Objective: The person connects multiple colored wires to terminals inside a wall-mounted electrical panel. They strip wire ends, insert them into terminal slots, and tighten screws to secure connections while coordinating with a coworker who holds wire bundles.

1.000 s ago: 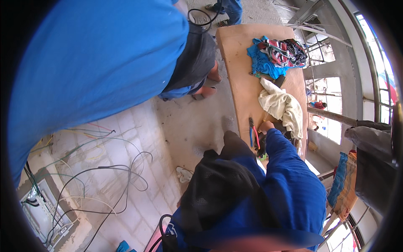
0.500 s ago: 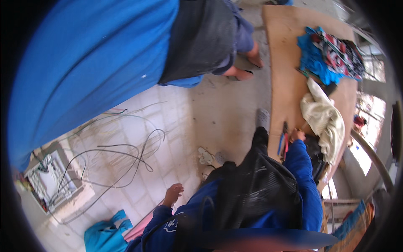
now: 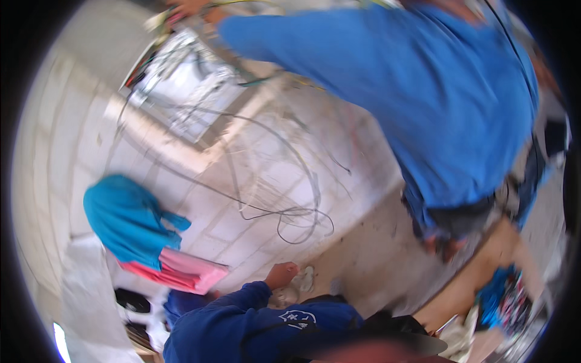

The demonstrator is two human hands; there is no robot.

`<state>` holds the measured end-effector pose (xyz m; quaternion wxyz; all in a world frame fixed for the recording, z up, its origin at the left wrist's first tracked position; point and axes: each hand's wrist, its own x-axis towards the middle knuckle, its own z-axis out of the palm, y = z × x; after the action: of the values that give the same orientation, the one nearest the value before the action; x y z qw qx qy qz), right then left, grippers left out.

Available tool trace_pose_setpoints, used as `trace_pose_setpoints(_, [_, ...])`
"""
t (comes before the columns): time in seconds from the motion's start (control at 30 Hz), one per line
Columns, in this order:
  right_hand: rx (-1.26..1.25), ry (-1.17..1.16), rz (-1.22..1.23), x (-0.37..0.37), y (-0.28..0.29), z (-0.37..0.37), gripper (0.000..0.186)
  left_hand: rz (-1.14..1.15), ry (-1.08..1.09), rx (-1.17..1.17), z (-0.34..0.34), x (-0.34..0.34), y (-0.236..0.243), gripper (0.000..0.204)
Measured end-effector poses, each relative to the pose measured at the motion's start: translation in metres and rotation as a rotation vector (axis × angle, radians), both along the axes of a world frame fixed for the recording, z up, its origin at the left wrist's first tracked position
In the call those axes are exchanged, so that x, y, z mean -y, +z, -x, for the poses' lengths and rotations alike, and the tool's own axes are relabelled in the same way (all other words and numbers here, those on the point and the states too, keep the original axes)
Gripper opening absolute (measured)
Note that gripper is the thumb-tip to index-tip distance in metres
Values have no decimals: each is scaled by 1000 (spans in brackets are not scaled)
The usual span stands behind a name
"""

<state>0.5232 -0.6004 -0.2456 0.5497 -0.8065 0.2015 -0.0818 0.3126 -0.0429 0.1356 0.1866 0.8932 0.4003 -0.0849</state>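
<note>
My left hand [image 3: 282, 275] is at the lower middle, raised in front of my blue sleeve, its fingers curled in and nothing showing in them. It is slightly blurred. Behind it stands the pale block wall [image 3: 209, 248], with loose dark cables [image 3: 296, 212] hanging across it. My right hand does not show. Above, a co-worker in a blue top [image 3: 448, 115] reaches one hand [image 3: 190, 7] toward wires at the upper edge of an open electrical panel box [image 3: 187, 81] set into the wall.
A teal cloth [image 3: 124, 209] and a pink cloth [image 3: 187, 269] hang at the left, beside a whitish sheet [image 3: 91, 302]. At the lower right, a brown board [image 3: 448, 305] bears blue and patterned clothes [image 3: 502, 296] and a cream cloth [image 3: 463, 333].
My view has swung left toward the wall and panel box. The board has shifted to the lower right. My right hand, earlier beside pliers on the board, has left the view. My left hand's fingers look more curled.
</note>
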Motion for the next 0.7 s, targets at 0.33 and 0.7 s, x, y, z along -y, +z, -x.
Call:
trace_pose_setpoints(0.33, [221, 1496, 37, -323, 460, -129, 28, -406, 45, 1259, -48, -137, 222, 14])
trace_pose_setpoints(0.7, [1443, 1254, -44, -649, 871, -39, 34, -70, -12, 1722, -108, -304, 417, 53])
